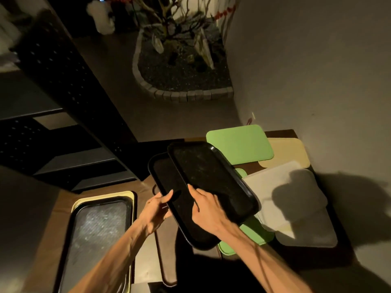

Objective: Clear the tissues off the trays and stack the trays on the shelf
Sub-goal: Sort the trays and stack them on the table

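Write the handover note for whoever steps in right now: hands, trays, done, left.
Left hand: gripping the near left edge of the lower black tray.
Right hand: on the upper black tray, which lies skewed over the lower one; both are held above the table.
Set down at left: a black tray nested in a cream tray.
At right, a loose pile: green tray, cream tray, white tray, another green one underneath.
No tissues visible on any tray.
The dark shelf at left shows no trays.
Left: square up the pairs, gather the pile, stack all on the shelf.
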